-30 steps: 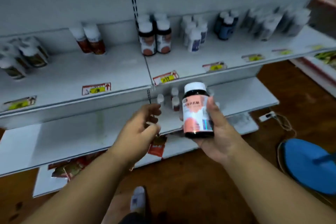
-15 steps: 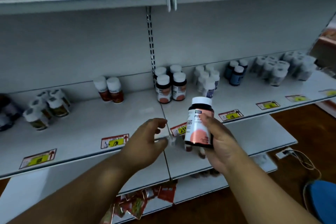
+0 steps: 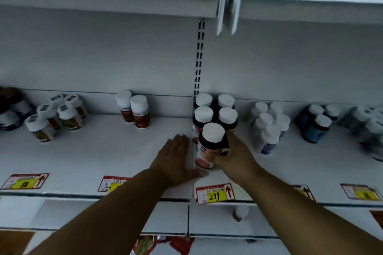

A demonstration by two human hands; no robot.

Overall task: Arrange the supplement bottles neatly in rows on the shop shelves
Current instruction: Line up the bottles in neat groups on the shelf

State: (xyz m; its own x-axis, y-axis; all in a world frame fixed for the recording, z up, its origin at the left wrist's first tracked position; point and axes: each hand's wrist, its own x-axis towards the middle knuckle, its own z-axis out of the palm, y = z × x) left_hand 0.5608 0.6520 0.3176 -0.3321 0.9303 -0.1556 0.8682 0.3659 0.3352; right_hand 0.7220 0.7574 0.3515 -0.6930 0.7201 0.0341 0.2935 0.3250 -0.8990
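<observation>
Right hand (image 3: 232, 155) fingers seemingly grip bottle (image 3: 209, 147); left hand (image 3: 176, 157) lies flat, fingers straight, on shelf (image 3: 83, 161).

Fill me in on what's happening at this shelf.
A person is stocking supplement bottles. The right hand has its grip on a dark bottle with a white cap, setting it on the shelf in front of four matching bottles. The left hand rests flat on the shelf beside it. Other bottle groups stand along the back.

Counted: five dark pink-label bottles (image 3: 211, 145), two red-label bottles (image 3: 135, 111), five price tags (image 3: 214, 193), two hands (image 3: 176, 158).
</observation>
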